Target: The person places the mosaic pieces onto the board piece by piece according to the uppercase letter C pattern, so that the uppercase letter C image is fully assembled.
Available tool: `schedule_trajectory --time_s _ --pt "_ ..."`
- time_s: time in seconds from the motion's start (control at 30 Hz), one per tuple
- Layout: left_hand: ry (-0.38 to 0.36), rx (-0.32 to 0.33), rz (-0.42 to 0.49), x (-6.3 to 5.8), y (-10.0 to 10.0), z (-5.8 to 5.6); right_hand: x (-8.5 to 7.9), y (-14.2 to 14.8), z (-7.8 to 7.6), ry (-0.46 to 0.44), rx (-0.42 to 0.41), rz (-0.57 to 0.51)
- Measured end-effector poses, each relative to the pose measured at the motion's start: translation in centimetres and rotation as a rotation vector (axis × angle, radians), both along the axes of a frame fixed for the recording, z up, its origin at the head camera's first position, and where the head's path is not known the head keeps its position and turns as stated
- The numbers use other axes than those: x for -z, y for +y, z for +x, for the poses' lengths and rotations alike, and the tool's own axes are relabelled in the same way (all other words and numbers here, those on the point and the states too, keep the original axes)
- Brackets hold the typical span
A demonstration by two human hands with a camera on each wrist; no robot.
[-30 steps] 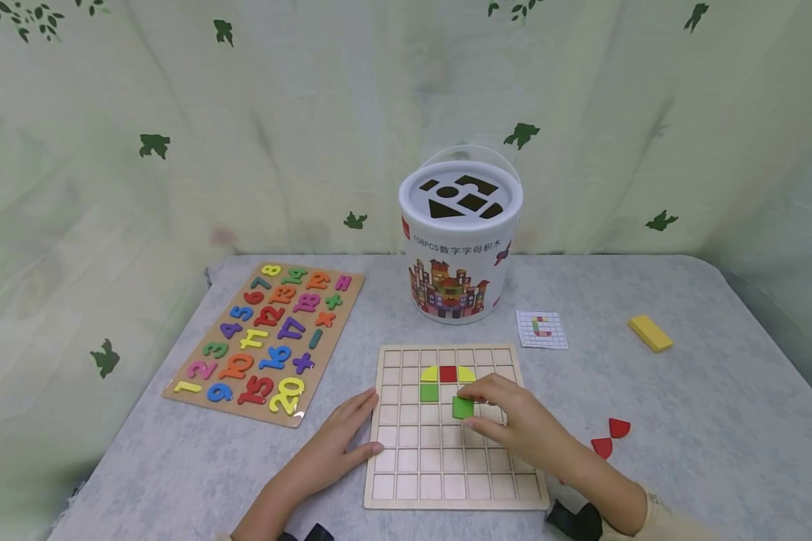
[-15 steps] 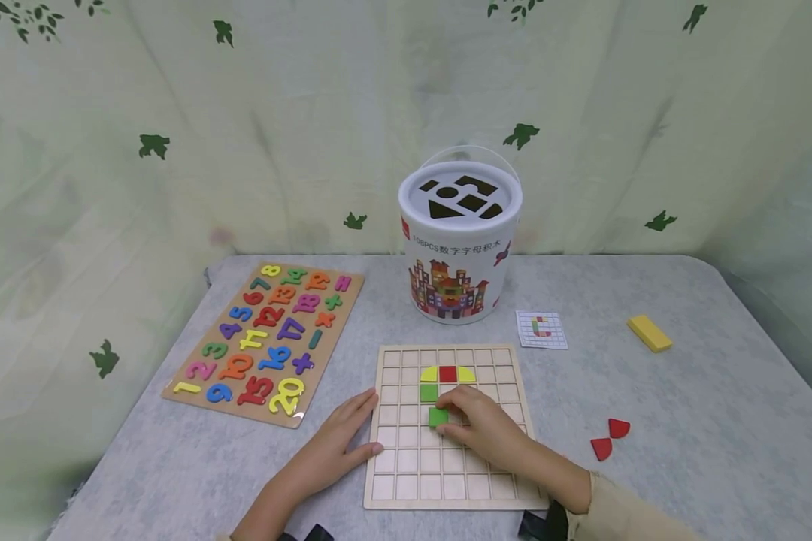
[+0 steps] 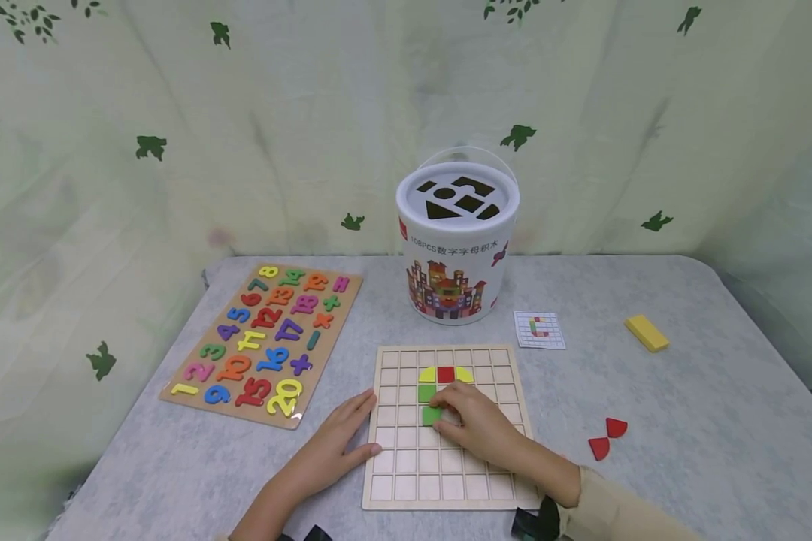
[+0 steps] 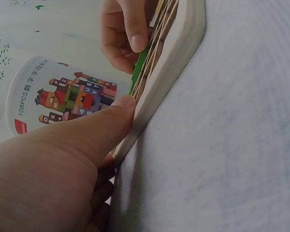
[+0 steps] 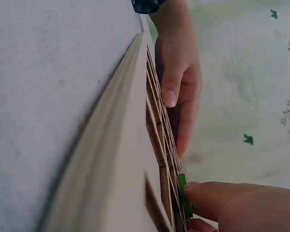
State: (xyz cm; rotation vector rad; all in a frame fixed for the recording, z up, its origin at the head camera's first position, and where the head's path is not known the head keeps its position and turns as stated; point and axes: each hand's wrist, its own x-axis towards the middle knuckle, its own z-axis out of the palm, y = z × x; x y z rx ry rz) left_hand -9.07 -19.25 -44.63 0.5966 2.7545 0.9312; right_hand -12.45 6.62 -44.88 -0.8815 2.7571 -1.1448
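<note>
Head view | our right hand (image 3: 477,424) pinches green square tile (image 3: 430,416) | left hand (image 3: 338,436), fingers spread, touches wooden grid board (image 3: 430,487) at left edge | bucket (image 3: 455,263): "108PCS"

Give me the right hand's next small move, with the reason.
I'd probably have the right hand shift the pinched green square tile slightly left and lower it into the pale wooden grid board: it sits a little right of the other green square tile one row farther away, and the C pattern on the white paper card has a green left side.
</note>
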Motion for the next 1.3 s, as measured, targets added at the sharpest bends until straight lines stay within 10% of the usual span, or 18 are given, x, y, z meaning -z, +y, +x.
schedule_trajectory --time_s 0.3,0.73,1.3 --pt "-0.004 -0.009 -0.003 0.0 0.0 0.0 -0.1 -0.5 -0.1 0.073 0.015 0.045" --pt "0.004 -0.003 0.0 0.0 0.1 0.0 -3.0 2.2 1.5 -0.14 -0.037 -0.001" --pt "0.016 -0.01 -0.008 0.3 0.0 -0.1 -5.0 13.5 4.5 0.16 0.147 0.016"
